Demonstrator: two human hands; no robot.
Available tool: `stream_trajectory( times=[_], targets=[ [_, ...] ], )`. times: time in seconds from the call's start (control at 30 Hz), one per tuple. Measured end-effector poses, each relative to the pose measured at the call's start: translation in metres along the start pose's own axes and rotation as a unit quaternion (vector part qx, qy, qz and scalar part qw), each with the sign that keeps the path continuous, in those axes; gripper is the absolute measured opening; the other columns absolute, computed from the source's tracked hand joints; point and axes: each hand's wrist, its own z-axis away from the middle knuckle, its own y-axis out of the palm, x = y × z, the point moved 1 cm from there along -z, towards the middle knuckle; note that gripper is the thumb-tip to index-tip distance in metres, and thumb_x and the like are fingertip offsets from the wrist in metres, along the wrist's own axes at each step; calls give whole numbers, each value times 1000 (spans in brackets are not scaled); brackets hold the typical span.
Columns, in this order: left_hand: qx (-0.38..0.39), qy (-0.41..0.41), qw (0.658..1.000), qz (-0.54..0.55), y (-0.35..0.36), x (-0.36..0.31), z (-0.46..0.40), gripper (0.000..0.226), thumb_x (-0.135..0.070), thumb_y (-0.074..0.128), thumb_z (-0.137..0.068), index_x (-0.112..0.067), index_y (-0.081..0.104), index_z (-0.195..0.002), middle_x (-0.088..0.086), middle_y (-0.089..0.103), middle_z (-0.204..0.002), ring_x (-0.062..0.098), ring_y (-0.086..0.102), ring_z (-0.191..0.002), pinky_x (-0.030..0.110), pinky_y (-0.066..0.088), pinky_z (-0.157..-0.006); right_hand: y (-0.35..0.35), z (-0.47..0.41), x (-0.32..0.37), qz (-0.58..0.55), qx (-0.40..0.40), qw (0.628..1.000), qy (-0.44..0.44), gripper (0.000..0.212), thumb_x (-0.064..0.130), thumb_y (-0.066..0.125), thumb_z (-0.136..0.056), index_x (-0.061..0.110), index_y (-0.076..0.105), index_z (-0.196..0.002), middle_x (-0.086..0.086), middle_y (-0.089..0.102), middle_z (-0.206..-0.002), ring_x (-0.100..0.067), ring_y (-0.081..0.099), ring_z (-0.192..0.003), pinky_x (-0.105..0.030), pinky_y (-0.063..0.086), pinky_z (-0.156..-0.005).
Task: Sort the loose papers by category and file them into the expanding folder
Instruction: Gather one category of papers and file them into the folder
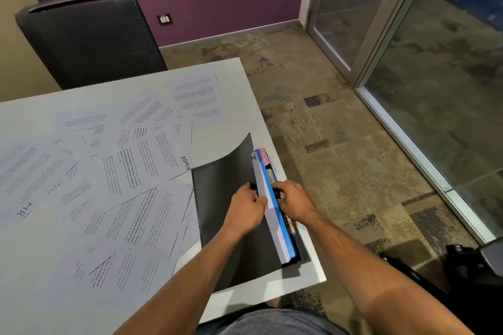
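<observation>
The black expanding folder lies at the table's right edge, its flap folded open to the left. White sheets and blue dividers stand in it, with a pink tab reading SPORTS and a yellow tab below it. My left hand grips the folder's black flap edge by the white sheets. My right hand pinches a small black clasp on the blue side. Loose printed papers cover the table to the left; one is marked ADMIN, another HR.
The white table ends just right of the folder, with patterned carpet beyond. A black mesh chair stands at the far side. A glass partition runs along the right. A dark chair part sits at lower right.
</observation>
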Motion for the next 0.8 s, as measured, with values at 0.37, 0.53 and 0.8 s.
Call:
stream_trajectory(
  times=[0.37,0.53,0.8],
  targets=[
    [8,9,996,-88,29,9,-20,16,-23,55,-98,-9,60,-92,0,55,-113,14,62,-79,10,48,-52,5,12,-24,-95,-132,983,90,29,0,57,-94,8,65,-121,-10,71,-108,-18,68,-90,-29,58,-84],
    [30,-3,981,-192,48,10,-31,24,-18,56,-90,3,66,-87,22,64,-101,37,63,-92,37,49,-75,5,6,-32,-104,-153,976,116,30,-1,60,-86,10,70,-112,-13,74,-99,-29,71,-89,-39,57,-86],
    [61,14,982,-179,44,44,-31,14,-16,58,-88,-12,71,-89,7,73,-97,23,67,-88,36,54,-84,10,10,-28,-25,-149,983,100,32,10,59,-88,22,65,-118,-4,73,-103,-28,68,-90,-41,56,-76]
  ],
)
